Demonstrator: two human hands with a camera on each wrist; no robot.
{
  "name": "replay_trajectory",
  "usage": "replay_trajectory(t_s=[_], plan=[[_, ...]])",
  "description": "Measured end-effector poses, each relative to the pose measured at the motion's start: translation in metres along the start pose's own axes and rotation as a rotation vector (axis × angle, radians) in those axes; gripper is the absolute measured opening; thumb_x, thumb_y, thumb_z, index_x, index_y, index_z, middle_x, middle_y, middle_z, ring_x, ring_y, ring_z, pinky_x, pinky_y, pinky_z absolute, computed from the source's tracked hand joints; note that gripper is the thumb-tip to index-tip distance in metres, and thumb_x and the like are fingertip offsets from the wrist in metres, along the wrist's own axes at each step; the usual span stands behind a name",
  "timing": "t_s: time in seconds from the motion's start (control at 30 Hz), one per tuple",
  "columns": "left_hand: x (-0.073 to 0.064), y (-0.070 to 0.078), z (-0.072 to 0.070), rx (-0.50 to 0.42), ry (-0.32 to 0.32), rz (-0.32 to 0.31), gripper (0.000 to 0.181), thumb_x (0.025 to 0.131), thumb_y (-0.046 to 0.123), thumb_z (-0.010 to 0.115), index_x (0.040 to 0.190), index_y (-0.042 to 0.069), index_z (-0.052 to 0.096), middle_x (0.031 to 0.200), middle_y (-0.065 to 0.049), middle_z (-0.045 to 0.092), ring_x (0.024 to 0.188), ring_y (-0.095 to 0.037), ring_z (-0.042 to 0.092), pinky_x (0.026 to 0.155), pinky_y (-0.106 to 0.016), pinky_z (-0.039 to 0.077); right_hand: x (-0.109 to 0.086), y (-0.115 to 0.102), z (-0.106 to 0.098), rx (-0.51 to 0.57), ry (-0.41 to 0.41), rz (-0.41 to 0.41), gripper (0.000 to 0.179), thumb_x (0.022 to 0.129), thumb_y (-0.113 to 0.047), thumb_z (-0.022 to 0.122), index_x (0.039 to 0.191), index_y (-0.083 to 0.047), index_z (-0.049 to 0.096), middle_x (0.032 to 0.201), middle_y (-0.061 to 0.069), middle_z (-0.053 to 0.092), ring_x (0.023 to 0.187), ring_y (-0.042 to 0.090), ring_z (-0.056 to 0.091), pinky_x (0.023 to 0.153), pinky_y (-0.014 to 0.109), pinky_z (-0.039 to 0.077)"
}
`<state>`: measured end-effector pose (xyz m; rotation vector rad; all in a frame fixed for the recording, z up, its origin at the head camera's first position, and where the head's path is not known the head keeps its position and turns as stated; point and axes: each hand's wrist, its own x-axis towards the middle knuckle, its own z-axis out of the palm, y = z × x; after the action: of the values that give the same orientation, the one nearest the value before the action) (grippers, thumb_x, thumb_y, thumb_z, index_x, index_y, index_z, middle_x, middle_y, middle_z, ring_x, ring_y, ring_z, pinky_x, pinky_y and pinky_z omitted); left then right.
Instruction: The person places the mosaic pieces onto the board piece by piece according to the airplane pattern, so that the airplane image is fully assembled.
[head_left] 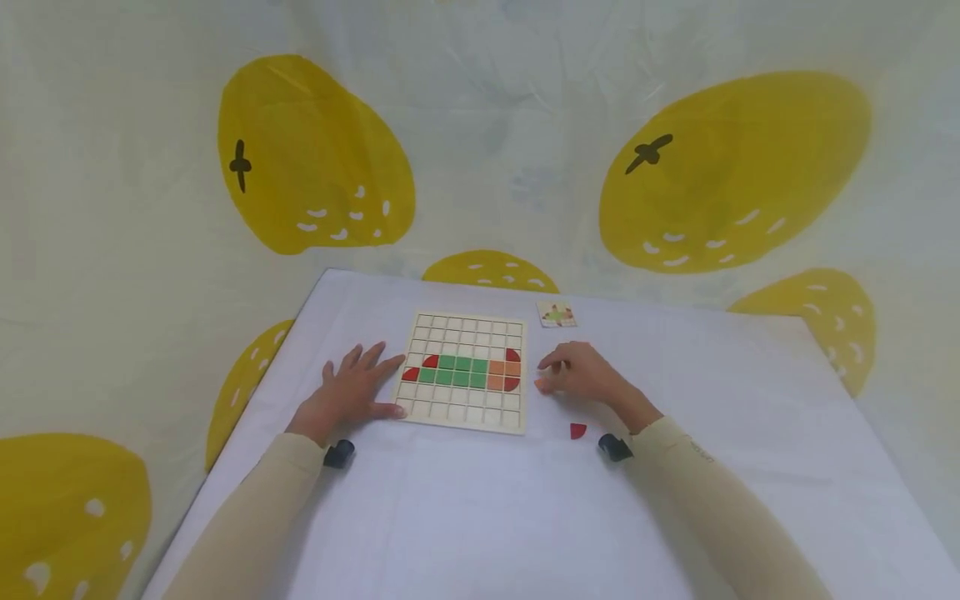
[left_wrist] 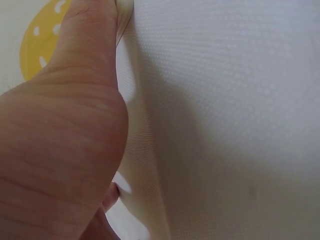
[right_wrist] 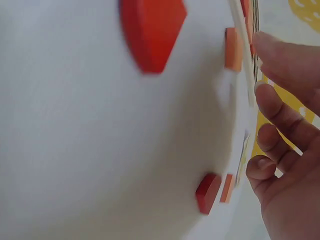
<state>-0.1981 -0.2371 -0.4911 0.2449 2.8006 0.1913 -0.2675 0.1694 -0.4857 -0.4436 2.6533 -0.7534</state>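
A pale square grid board lies on the white table, with green, orange and red pieces set in its cells. My left hand rests spread on its left side, thumb and index finger touching the edge. In the left wrist view, the left hand's palm and thumb fill the left side. Right of the board hovers my right hand, fingers loosely bent. Nothing shows between its fingers in the right wrist view. An orange piece lies on the table close to its thumb tip.
A red quarter-round piece lies near the right wrist. Another red piece and an orange piece appear in the right wrist view. A small pattern card lies behind the right hand. A fruit-print cloth hangs behind the table.
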Motion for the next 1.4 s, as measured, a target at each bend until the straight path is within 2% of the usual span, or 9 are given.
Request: replay_trajectory(t_s=[0.17, 0.37, 0.7, 0.87, 1.03, 1.3, 1.4], plan=[[0.002, -0.002, -0.001, -0.025, -0.006, -0.015, 0.101, 0.083, 0.07, 0.074, 0.166, 0.039, 0.025, 0.178, -0.008, 0.01, 0.162, -0.049, 0.008, 0.117, -0.084, 0.012, -0.005, 0.007, -0.003, -0.012, -0.031, -0.015, 0.034, 0.087, -0.023, 0.085, 0.12, -0.016, 0.077, 0.11, 0.003, 0.071, 0.102, 0.023, 0.057, 0.089, 0.038, 0.054], [0.005, -0.003, 0.004, -0.064, -0.032, -0.022, 0.103, 0.082, 0.071, 0.074, 0.166, 0.04, 0.024, 0.178, -0.007, 0.008, 0.162, -0.049, 0.005, 0.118, -0.084, 0.008, -0.009, 0.008, -0.001, -0.038, -0.037, -0.016, 0.027, 0.09, -0.02, 0.082, 0.116, -0.016, 0.078, 0.108, 0.002, 0.072, 0.1, 0.021, 0.059, 0.09, 0.038, 0.057], [0.003, -0.002, 0.001, -0.056, -0.012, -0.008, 0.101, 0.083, 0.07, 0.073, 0.166, 0.039, 0.024, 0.178, -0.008, 0.009, 0.162, -0.049, 0.005, 0.118, -0.084, 0.008, -0.011, 0.007, 0.002, -0.132, -0.052, -0.057, 0.023, 0.091, -0.025, 0.081, 0.112, -0.017, 0.077, 0.105, 0.0, 0.069, 0.098, 0.02, 0.059, 0.089, 0.038, 0.058], [0.002, -0.001, 0.001, -0.057, -0.014, -0.013, 0.1, 0.084, 0.069, 0.073, 0.166, 0.038, 0.024, 0.178, -0.008, 0.009, 0.162, -0.049, 0.005, 0.118, -0.084, 0.008, -0.011, 0.008, 0.003, -0.141, -0.046, -0.068, 0.026, 0.09, -0.029, 0.082, 0.112, -0.016, 0.076, 0.106, -0.001, 0.069, 0.097, 0.018, 0.059, 0.087, 0.036, 0.057], [0.001, -0.003, 0.002, -0.076, -0.002, -0.009, 0.1, 0.083, 0.07, 0.074, 0.165, 0.039, 0.025, 0.178, -0.008, 0.01, 0.162, -0.049, 0.005, 0.118, -0.085, 0.007, -0.011, 0.004, 0.001, -0.141, -0.015, -0.128, 0.026, 0.09, -0.026, 0.081, 0.112, -0.014, 0.076, 0.103, 0.0, 0.069, 0.094, 0.019, 0.057, 0.082, 0.033, 0.054], [0.005, -0.005, 0.004, -0.06, -0.01, -0.019, 0.101, 0.083, 0.072, 0.073, 0.165, 0.04, 0.025, 0.178, -0.007, 0.009, 0.162, -0.048, 0.004, 0.118, -0.084, 0.008, -0.009, -0.002, -0.001, -0.116, -0.003, -0.167, 0.024, 0.091, -0.023, 0.079, 0.112, -0.012, 0.076, 0.103, 0.003, 0.069, 0.097, 0.02, 0.058, 0.084, 0.035, 0.055], [0.005, -0.004, 0.005, -0.063, -0.019, -0.02, 0.101, 0.083, 0.072, 0.073, 0.165, 0.041, 0.024, 0.178, -0.007, 0.009, 0.162, -0.048, 0.004, 0.118, -0.084, 0.008, -0.007, -0.003, 0.0, -0.114, -0.002, -0.149, 0.023, 0.091, -0.024, 0.079, 0.111, -0.013, 0.076, 0.104, 0.002, 0.069, 0.097, 0.02, 0.058, 0.087, 0.035, 0.055]])
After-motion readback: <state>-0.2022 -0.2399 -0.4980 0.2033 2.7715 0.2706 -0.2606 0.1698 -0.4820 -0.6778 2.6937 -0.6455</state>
